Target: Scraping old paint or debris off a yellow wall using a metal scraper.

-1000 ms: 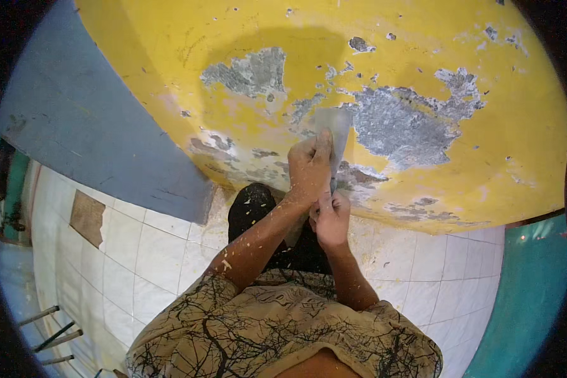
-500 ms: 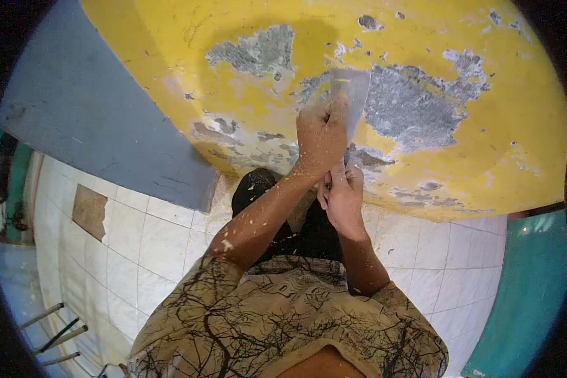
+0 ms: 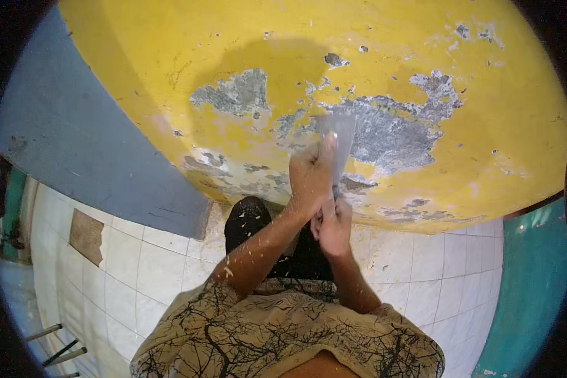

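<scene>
A paint scraper (image 3: 343, 142) with a wide metal blade lies against a yellow wall (image 3: 164, 57), its edge at a bare grey patch (image 3: 394, 135) where the paint has come off. My left hand (image 3: 311, 179) is closed on it, with the thumb laid along the blade. Just below, my right hand (image 3: 334, 232) wraps round the handle, which is mostly hidden by the fingers. Paint flakes cling to my left forearm (image 3: 249, 261). Another grey patch (image 3: 236, 91) shows further left.
A grey-blue wall (image 3: 101, 138) borders the yellow one on the left. White floor tiles (image 3: 160, 271) carry scattered flakes and a brown piece (image 3: 86, 236). A teal surface (image 3: 523, 283) stands at the right; metal legs (image 3: 60, 346) show at the lower left.
The wall and both hands now sit lower in the view. My hands still hold the scraper; its blade remains near the left side of the large grey patch.
</scene>
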### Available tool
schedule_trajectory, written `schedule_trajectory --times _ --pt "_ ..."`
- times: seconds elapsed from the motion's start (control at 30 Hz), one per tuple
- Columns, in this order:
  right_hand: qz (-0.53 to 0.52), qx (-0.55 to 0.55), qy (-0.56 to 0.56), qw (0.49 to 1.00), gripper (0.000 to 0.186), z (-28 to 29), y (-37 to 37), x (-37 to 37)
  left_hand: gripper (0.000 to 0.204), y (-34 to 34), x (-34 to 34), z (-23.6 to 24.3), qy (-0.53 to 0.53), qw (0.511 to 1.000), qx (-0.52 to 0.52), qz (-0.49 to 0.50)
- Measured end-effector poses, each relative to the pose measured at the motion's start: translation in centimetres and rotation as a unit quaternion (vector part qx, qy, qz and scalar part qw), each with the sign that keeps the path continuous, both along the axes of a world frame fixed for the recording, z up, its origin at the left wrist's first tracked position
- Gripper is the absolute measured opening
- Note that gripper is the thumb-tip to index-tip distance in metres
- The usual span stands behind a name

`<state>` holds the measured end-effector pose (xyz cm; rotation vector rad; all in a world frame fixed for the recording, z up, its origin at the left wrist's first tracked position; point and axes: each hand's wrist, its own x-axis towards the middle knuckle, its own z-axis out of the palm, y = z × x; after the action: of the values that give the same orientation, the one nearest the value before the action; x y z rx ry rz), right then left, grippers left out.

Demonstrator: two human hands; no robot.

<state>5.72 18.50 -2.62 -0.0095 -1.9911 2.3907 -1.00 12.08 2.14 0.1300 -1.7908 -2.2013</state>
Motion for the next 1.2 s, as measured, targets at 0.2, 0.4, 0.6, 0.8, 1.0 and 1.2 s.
schedule_trajectory --times 0.2,0.4,0.6,0.8,1.0,1.2 --pt "-0.037 0.055 -0.002 0.998 0.046 2.9 0.9 -1.1 0.049 0.3 -1.1 3.2 0.083 0.992 -0.088 0.045" --pt "-0.002 -0.059 -0.04 0.997 0.043 -0.2 1.8 0.2 0.051 1.6 0.5 0.4 -0.06 0.998 0.0 -0.027" --pt "0.028 -0.015 0.037 0.999 0.038 4.0 2.6 -1.0 0.05 1.2 -0.7 3.6 0.055 0.998 -0.026 0.013" --pt "-0.013 -0.054 0.034 0.998 0.028 2.3 2.1 1.9 0.051 1.6 -0.7 0.5 0.037 0.999 -0.022 -0.005" --pt "-0.017 -0.056 0.045 0.997 0.033 3.6 1.1 -0.5 0.051 0.5 -1.0 4.1 0.072 0.99 -0.122 0.006" --pt "0.001 -0.075 0.013 0.997 0.035 3.1 1.9 -0.2 0.052 1.3 -0.8 3.0 0.107 0.968 -0.22 0.05"
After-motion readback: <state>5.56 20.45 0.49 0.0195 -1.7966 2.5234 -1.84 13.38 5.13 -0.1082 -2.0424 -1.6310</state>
